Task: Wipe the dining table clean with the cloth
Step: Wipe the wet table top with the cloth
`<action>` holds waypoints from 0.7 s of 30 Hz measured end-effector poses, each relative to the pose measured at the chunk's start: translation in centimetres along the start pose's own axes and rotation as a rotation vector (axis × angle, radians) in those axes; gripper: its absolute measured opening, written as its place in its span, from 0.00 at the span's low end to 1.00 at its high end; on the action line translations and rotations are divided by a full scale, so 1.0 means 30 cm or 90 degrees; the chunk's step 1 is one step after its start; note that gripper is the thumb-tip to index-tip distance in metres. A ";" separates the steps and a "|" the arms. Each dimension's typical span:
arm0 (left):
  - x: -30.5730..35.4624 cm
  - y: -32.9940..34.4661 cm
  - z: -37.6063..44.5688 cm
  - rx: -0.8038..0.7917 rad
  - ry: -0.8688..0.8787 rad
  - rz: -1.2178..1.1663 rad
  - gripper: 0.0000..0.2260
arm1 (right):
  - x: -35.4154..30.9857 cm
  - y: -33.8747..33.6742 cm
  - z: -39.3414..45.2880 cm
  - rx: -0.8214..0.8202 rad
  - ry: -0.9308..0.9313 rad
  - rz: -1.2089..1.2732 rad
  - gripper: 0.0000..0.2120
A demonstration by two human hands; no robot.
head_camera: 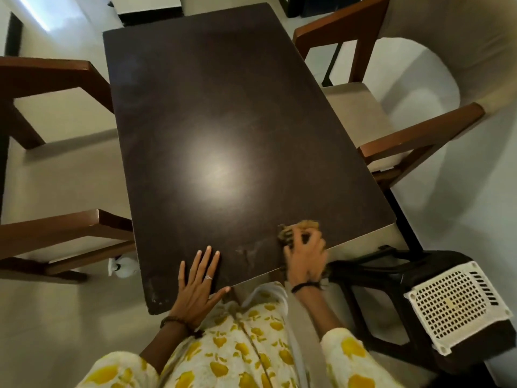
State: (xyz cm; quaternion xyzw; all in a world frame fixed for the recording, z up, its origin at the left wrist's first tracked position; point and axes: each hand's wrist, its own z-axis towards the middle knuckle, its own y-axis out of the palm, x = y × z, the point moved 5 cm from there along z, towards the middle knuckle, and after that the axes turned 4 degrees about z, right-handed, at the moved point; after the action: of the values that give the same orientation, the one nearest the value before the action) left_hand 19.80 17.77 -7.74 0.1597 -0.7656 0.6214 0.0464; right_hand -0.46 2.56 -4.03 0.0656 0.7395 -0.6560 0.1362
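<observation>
- Right hand (pixel 306 254) at near right edge of the counter (pixel 218 113), fingers curled over the cloth (pixel 298 230), pressing it onto the dark top; hand blurred.
- Cloth is brownish-yellow, bunched, mostly sticking out beyond the fingertips on the far side; close to the counter's near right corner.
- Left hand (pixel 197 284) flat on the counter near the near edge, fingers straight and spread, thumb out along the edge, holding nothing. Ring on one finger, dark bracelet at the wrist.
- Pale smears on the top between the two hands; light scuffs near the near left corner.
- Bright round glare mid-counter.
- Person's yellow-patterned clothing (pixel 246 345) right against the near edge, between the arms.
- Black stool (pixel 391 278) with white perforated seat just right of the right hand, tucked near the counter corner, crowding that side.
- Wooden chair (pixel 419 135) with beige cushion pushed up to the right long side; another wooden chair (pixel 50 169) along the left long side.
- Small white object (pixel 123 266) on the floor by the left chair, too blurred to identify.
</observation>
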 end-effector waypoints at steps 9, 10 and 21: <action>-0.182 -0.004 -0.153 0.003 -0.155 -0.035 0.36 | -0.432 0.148 -0.209 -0.156 -0.347 -0.014 0.32; -0.200 -0.005 -0.171 0.011 -0.175 -0.041 0.36 | -0.389 0.126 -0.176 -0.143 -0.346 -0.019 0.32; -0.213 0.018 -0.204 0.038 -0.226 -0.058 0.34 | 0.012 -0.043 0.123 0.018 0.139 -0.016 0.24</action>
State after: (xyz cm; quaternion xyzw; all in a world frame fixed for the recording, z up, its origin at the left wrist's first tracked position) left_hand 24.89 24.98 -8.59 0.3026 -0.7351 0.6030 -0.0661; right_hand -0.72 -1.29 -3.29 0.1293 0.7416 -0.6567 0.0455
